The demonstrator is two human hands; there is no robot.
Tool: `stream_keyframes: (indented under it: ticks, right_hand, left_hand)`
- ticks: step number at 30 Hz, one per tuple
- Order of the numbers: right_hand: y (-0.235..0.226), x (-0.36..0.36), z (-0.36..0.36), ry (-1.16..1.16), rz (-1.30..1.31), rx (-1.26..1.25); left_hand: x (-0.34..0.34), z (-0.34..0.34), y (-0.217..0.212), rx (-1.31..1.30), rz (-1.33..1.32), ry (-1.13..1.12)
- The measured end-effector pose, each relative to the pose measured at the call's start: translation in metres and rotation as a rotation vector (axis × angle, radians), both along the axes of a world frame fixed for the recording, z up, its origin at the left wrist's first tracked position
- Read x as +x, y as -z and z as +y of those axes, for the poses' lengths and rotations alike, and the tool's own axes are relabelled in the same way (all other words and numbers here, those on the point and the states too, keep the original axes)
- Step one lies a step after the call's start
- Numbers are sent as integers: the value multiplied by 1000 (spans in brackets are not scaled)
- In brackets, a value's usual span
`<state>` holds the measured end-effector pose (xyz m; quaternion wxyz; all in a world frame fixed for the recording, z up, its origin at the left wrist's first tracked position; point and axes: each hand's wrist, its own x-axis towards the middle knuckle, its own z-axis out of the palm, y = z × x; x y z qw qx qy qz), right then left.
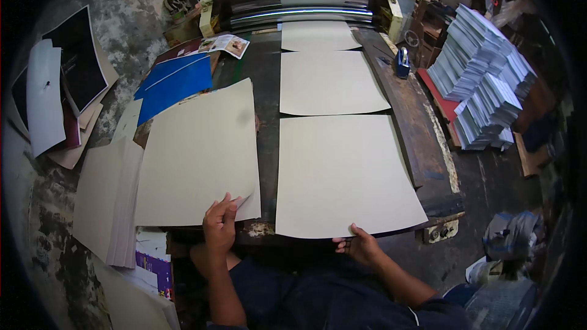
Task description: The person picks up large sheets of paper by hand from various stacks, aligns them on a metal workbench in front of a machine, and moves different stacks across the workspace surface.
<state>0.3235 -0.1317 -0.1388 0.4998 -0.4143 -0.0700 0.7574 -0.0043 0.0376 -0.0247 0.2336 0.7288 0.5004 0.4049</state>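
At the near right corner of a cream sheet stack (195, 153), my left hand (220, 220) has its fingers closed on the top sheet, whose corner curls up. My right hand (361, 245) grips the near edge of another large cream sheet (345, 171), thumb on top and the other fingers below the edge. That sheet lies flat on the dark machine table. Beyond it a second cream sheet (333, 80) and a third cream sheet (318, 35) follow in line, the third reaching the shiny metal rollers (299, 15).
Blue sheets (177, 79) and a printed page (225, 44) lie left of the line. A thick cream stack (101, 189) leans at the table's left. On the right are a blue tape dispenser (402, 63) and tall piles of folded paper (474, 55). Black-faced sheets (76, 61) rest far left.
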Motion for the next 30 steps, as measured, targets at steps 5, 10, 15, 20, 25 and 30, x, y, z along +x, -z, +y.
stream_keyframes:
  ticks: [5, 10, 15, 20, 25, 30]
  right_hand:
    - [1, -8, 29, 141, -21, 50]
    - [7, -11, 33, 238, -60, 120]
    - [20, 6, 28, 360, -137, 124]
    - [-4, 26, -7, 218, -241, 173]
    - [8, 39, -71, 255, -244, 179]
    - [20, 21, -80, 248, -168, 176]
  left_hand:
    - [6, -3, 13, 84, 6, -198]
    - [15, -6, 6, 79, 5, -206]
    - [17, 4, 36, -1, 144, -296]
    - [-2, 2, 46, 36, 184, -323]
    - [25, -2, 17, -58, 49, -286]
    - [25, -2, 7, -125, -77, -416]
